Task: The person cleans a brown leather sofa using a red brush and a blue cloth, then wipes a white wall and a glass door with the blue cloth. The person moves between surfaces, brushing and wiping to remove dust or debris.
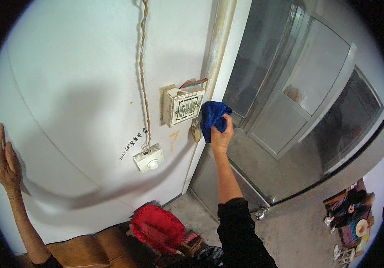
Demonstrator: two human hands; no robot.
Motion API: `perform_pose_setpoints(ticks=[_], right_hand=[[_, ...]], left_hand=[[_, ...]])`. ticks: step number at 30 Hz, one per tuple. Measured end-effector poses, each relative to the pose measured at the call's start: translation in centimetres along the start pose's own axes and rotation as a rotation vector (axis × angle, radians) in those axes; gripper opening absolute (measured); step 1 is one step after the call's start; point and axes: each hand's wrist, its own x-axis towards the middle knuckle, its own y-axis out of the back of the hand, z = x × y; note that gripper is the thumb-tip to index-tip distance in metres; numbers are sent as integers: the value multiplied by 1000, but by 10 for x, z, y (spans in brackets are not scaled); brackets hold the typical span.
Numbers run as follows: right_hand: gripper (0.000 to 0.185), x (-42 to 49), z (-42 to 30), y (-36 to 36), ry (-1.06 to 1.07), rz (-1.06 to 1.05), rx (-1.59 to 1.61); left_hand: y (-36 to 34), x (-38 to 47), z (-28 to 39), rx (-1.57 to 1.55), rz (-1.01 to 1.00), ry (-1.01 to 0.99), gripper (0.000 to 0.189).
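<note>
My right hand (223, 135) grips a bunched dark blue cloth (213, 117) beside the white door frame, just right of a wall switch box. That switch box (182, 105) is off-white and grimy, with several rockers on its face and red and green wires (193, 83) running in at its top. Far to the left, my left hand (1, 157) rests with spread fingers against the white wall (78, 67), holding nothing. Below the box, a white rotary dimmer switch (148, 158) hangs tilted on a twisted brown cord (142, 67). Handwriting marks the wall beside it.
A door with a round metal knob (261, 213) stands at right, with a glazed metal door (299, 83) beyond. Low down are a brown leather-like sofa (78, 251) and a red cloth-covered item (158, 227). A person (351, 209) sits at the far right.
</note>
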Motion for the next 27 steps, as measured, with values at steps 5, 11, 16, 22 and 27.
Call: perform_pose_setpoints(ticks=[5,11,16,22,27], right_hand=[[49,26,-14,2,-156,-18,37],[45,124,-86,-5,199,108,-57],[45,183,-134,-13,294,210,3],[44,218,-164,-23,399,213,-111],[48,203,-147,-18,371,99,-159]], left_hand=[[10,23,18,-12,108,-19,37],[21,31,20,-20,128,-31,38],[6,11,11,-36,35,28,37],[16,8,4,36,-25,-12,37],[12,8,5,5,-22,14,36]])
